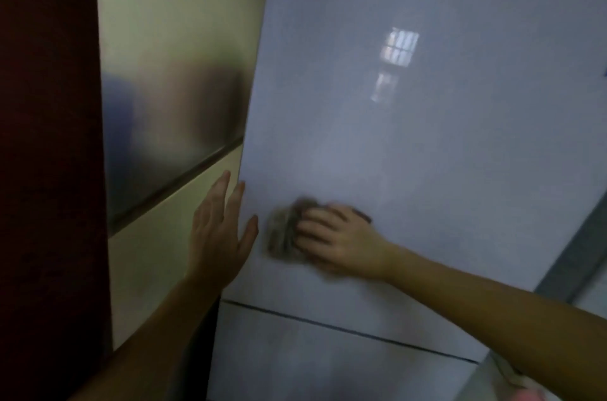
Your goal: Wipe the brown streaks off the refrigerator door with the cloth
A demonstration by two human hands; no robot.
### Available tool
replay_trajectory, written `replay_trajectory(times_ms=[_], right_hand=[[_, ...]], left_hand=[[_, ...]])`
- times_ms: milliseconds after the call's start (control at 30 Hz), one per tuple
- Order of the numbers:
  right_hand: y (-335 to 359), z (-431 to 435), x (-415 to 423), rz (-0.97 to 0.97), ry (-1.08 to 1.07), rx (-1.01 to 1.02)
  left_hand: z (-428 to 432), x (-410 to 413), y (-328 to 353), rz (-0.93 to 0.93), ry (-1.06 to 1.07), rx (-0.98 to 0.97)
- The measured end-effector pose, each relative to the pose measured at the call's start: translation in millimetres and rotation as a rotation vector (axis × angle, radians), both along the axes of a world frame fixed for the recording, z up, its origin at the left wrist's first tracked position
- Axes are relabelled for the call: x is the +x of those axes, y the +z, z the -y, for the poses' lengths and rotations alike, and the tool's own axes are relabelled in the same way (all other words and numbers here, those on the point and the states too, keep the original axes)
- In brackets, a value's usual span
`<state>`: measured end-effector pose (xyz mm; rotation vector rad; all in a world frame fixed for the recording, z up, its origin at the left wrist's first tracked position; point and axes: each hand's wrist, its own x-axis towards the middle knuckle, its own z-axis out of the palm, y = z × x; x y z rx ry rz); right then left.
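Note:
The glossy pale grey-blue refrigerator door (427, 138) fills the middle and right of the head view. My right hand (338, 238) presses a crumpled grey-brown cloth (285, 233) flat against the door's lower left part; the cloth is blurred. My left hand (218, 233) rests with its fingers spread on the door's left edge, just left of the cloth and apart from it. I make out no brown streaks in this blurred frame. A dark seam (345, 330) below both hands separates the upper door from a lower one.
The refrigerator's cream and metallic side panel (170, 88) stands left of the door, with a dark groove across it. A dark red surface (49, 170) fills the far left. A grey frame (578, 256) runs along the door's lower right.

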<state>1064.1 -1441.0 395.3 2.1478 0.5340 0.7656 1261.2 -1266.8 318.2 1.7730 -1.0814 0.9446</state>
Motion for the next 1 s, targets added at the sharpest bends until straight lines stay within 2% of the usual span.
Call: replay_trajectory(times_ms=[67,167,267,400,467,567,700,767,900,1000], right_hand=[[-24,9,-22,-0.125,0.002,-0.070],[-3,18,-44,-0.080,-0.029,-0.087],[64,24,-54,0.159,-0.098,-0.029],[160,30,-70,0.604,-0.207,0.196],[174,32,-78,0.687,-0.242,0.273],[147,34,-81,0.650,-0.249,0.284],[66,39,-89,0.405,-0.239,0.214],[32,44,-97,0.344,-0.246,0.201],[24,59,-118,0.439,-0.262,0.240],[52,75,-142,0.644,-0.300,0.355]], left_hand=[[1,-3,11,0.016,-0.010,-0.022],[5,-8,30,0.139,-0.048,-0.008],[10,-18,45,0.225,-0.061,0.014],[20,-32,64,0.288,-0.067,0.032],[27,-37,71,0.326,-0.074,0.046],[36,-42,78,0.339,-0.072,0.051],[44,-48,76,0.325,-0.055,0.084],[45,-50,75,0.314,-0.048,0.091],[50,-59,80,0.350,-0.027,0.111],[59,-73,93,0.366,-0.050,0.114]])
